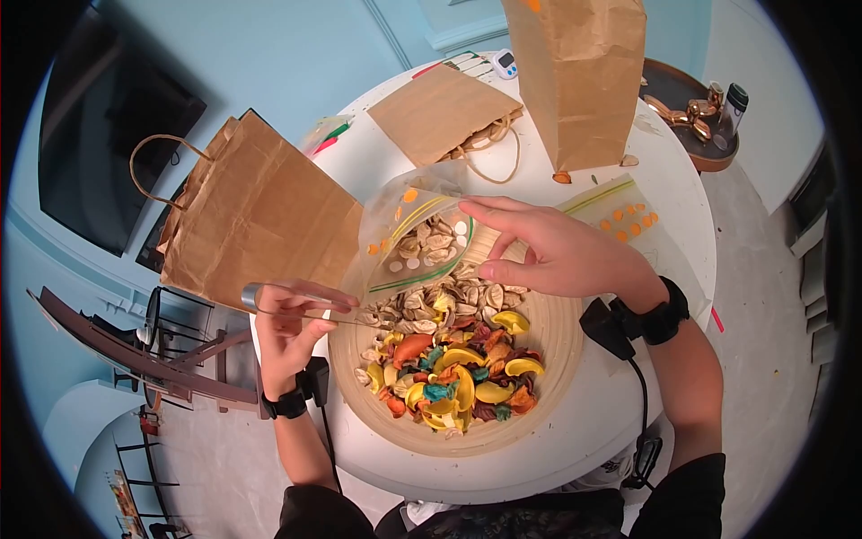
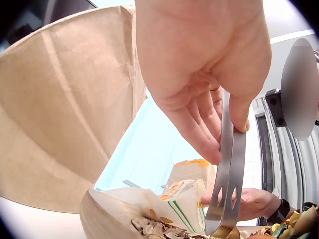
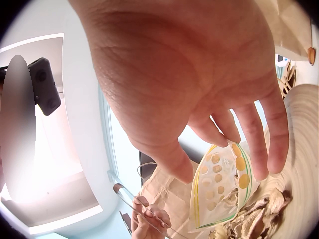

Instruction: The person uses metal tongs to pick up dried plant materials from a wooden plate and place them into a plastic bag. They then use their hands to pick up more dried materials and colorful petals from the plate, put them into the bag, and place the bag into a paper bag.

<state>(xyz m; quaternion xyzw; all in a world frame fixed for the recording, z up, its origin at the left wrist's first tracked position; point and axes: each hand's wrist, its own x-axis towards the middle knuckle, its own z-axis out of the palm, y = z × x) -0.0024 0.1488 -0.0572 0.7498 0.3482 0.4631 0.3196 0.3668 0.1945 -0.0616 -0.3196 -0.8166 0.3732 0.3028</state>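
My left hand (image 1: 292, 332) holds metal tongs (image 2: 227, 179) between thumb and fingers, their bend sticking out behind the hand. The tong tips reach down to beige dried pieces (image 1: 422, 310) at the left of a round wooden bowl (image 1: 567, 359). With its fingers extended, my right hand (image 1: 575, 250) touches the rim of a clear zip bag (image 1: 377, 268). That bag gapes open over the bowl's far side, has orange and white dots, and holds more beige pieces. Yellow, orange and teal potpourri (image 1: 462, 373) fills the bowl's near part.
A brown paper bag (image 1: 260, 216) with handles leans at the left; a tall one (image 1: 579, 90) stands at the back right. Another lies flat, a folded paper bag (image 1: 435, 108). A second zip bag (image 1: 620, 211) lies right of the bowl. A white timer (image 1: 505, 64) sits at the back.
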